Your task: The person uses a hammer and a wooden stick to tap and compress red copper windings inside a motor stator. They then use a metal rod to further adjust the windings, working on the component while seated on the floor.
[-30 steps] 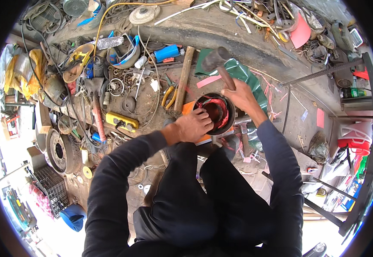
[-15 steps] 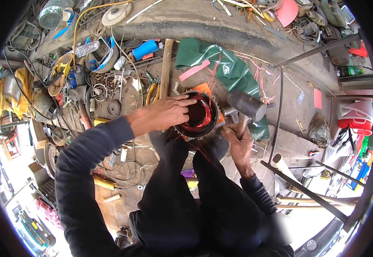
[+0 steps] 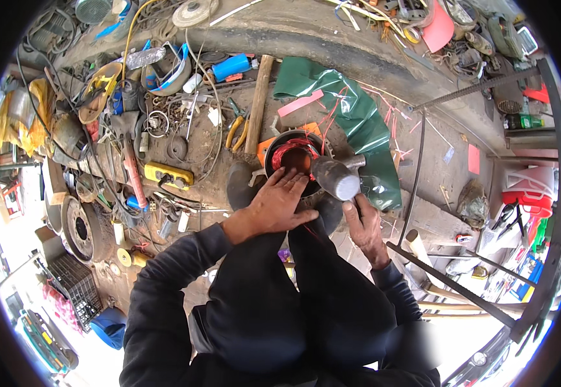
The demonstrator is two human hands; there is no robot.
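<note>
A motor stator, a dark round housing, stands between my knees with red wire windings round its inside. My left hand lies with stretched fingers over its near rim, the fingertips reaching into the opening by the windings. My right hand grips a mallet close below its dark head with a pale face. The head is over the stator's right rim; whether it touches I cannot tell. The mallet's handle is mostly hidden by the hand. Orange sheet shows around the stator.
Green plastic sheeting lies beyond and right of the stator. To the left are a wooden stick, yellow-handled pliers, a yellow switch box and scattered metal parts. A metal bar frame stands at my right.
My left hand has moved from the stator's far left rim to its near side. The mallet has swung left, from beside the stator to over its right rim. The view has shifted slightly.
</note>
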